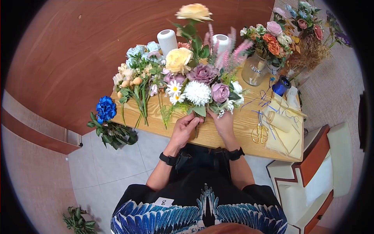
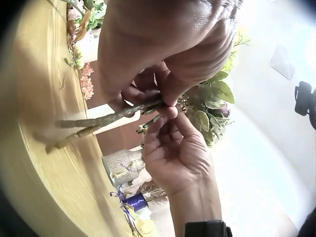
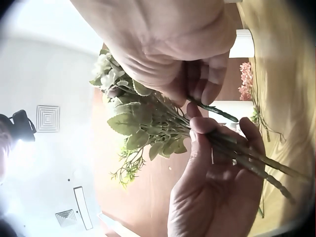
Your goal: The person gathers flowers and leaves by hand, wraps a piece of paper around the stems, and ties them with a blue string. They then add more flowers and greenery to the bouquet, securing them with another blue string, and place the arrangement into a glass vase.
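Note:
A bouquet of artificial flowers stands over the table's near edge, with a white chrysanthemum (image 1: 197, 93), mauve roses (image 1: 203, 74), yellow roses (image 1: 179, 61) and daisies (image 1: 174, 88). My left hand (image 1: 183, 130) grips its gathered stems (image 3: 247, 160) below the blooms, thumb pressed across them. Close beside it, my right hand (image 1: 223, 123) pinches a shorter green stem (image 3: 222, 113) at the bundle's side, as the right wrist view shows. Leaves (image 3: 129, 121) spread just above both hands. The bloom on the shorter stem is hidden among the others.
Loose flower stems (image 1: 142, 101) lie on the table's left. White vases (image 1: 167, 43) stand behind the bouquet, a glass vase (image 1: 254, 71) to the right. Gold-handled scissors (image 1: 260, 132), blue ribbon spool (image 1: 281, 85) and a cream paper roll (image 1: 279, 121) lie right. Blue flowers (image 1: 106, 110) overhang the left edge.

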Demonstrator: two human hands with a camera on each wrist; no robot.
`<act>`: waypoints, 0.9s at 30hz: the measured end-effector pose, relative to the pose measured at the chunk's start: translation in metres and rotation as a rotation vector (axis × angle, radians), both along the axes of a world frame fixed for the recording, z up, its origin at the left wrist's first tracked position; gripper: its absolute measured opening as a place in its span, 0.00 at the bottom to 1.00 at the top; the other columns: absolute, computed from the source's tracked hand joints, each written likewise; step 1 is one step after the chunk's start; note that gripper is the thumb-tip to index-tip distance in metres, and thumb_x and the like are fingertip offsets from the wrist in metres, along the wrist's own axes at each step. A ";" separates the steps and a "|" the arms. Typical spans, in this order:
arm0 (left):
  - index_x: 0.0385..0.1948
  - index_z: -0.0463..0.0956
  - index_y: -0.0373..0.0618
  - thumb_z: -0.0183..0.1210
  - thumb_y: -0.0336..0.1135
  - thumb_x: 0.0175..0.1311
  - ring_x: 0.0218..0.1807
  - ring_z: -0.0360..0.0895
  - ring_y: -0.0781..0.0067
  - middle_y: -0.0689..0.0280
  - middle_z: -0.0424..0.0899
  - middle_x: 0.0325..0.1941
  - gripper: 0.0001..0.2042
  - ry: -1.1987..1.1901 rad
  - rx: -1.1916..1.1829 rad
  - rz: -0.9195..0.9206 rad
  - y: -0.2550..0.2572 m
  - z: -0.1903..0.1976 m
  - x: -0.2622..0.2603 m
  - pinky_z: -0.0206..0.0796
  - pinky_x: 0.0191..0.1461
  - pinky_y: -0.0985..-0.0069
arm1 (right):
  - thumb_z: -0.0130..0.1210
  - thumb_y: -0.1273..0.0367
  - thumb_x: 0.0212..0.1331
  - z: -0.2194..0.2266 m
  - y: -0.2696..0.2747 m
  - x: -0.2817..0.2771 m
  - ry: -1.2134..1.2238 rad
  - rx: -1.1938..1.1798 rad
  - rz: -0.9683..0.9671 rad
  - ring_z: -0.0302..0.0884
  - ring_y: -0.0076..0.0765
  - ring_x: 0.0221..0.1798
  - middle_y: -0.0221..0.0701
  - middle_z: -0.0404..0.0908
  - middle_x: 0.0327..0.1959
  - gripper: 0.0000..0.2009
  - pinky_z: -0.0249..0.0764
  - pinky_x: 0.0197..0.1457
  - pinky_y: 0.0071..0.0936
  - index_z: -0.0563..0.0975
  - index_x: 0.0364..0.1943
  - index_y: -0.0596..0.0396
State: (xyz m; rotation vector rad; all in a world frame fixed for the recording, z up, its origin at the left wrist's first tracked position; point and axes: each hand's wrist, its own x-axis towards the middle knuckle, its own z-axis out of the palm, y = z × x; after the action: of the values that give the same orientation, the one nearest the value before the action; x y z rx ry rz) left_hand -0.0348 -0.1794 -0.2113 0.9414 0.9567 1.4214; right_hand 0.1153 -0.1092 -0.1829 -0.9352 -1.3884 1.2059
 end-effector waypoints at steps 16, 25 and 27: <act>0.45 0.79 0.35 0.55 0.31 0.71 0.41 0.73 0.84 0.69 0.81 0.40 0.09 0.024 -0.026 0.099 0.001 0.004 0.006 0.66 0.50 0.82 | 0.63 0.76 0.56 0.001 0.000 -0.009 0.173 0.030 -0.003 0.81 0.24 0.33 0.31 0.84 0.36 0.07 0.77 0.36 0.23 0.79 0.38 0.63; 0.47 0.78 0.34 0.55 0.31 0.71 0.41 0.76 0.82 0.68 0.82 0.42 0.10 0.094 -0.016 0.092 0.002 0.003 0.005 0.68 0.49 0.81 | 0.62 0.77 0.56 -0.016 0.006 -0.012 0.246 -0.015 -0.018 0.82 0.26 0.31 0.32 0.84 0.31 0.07 0.77 0.35 0.24 0.80 0.38 0.65; 0.47 0.78 0.34 0.54 0.31 0.72 0.41 0.76 0.81 0.67 0.83 0.43 0.10 0.100 -0.016 0.105 0.001 0.008 0.006 0.68 0.49 0.81 | 0.61 0.77 0.56 -0.011 0.004 -0.012 0.212 -0.010 -0.019 0.82 0.27 0.29 0.34 0.84 0.29 0.07 0.77 0.32 0.24 0.79 0.37 0.66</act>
State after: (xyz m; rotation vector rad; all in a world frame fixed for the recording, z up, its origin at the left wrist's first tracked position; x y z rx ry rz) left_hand -0.0283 -0.1786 -0.2033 0.9699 1.1040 1.4637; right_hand 0.1028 -0.1056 -0.1936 -0.8004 -1.2035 1.2599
